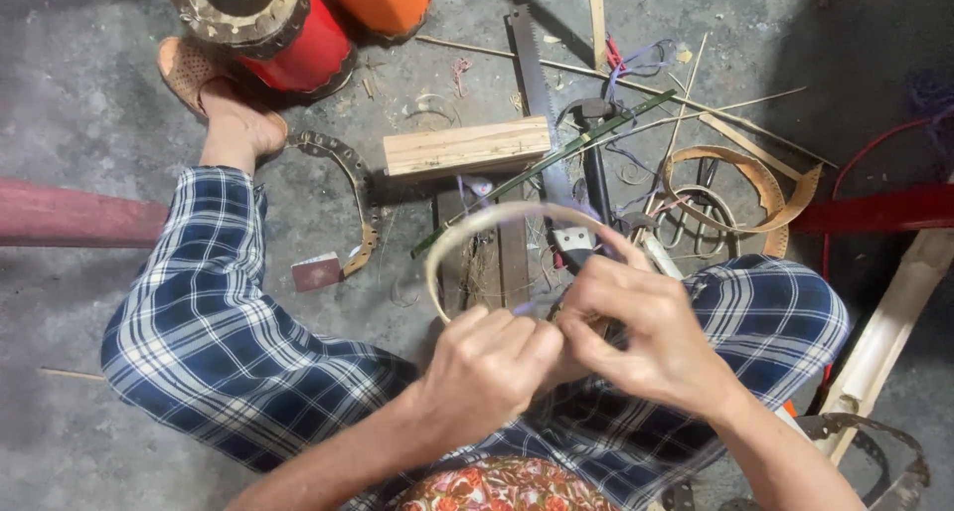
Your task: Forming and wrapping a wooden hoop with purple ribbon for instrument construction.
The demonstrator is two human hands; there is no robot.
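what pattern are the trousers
Blue and white plaid trousers, plain in the head view, under both hands.

I see a pale bamboo strip (477,223), matt and smooth, bent into a hoop between my left hand (492,367) and right hand (646,337). Just beyond my hands lies a wood block (467,146), raw and grainy, beside a dull grey metal saw blade (532,69). Past my right hand curls a tan strip coil (740,188) with a dry finish. The concrete floor (89,103) looks rough. My trousers (209,322) are soft checked cloth.
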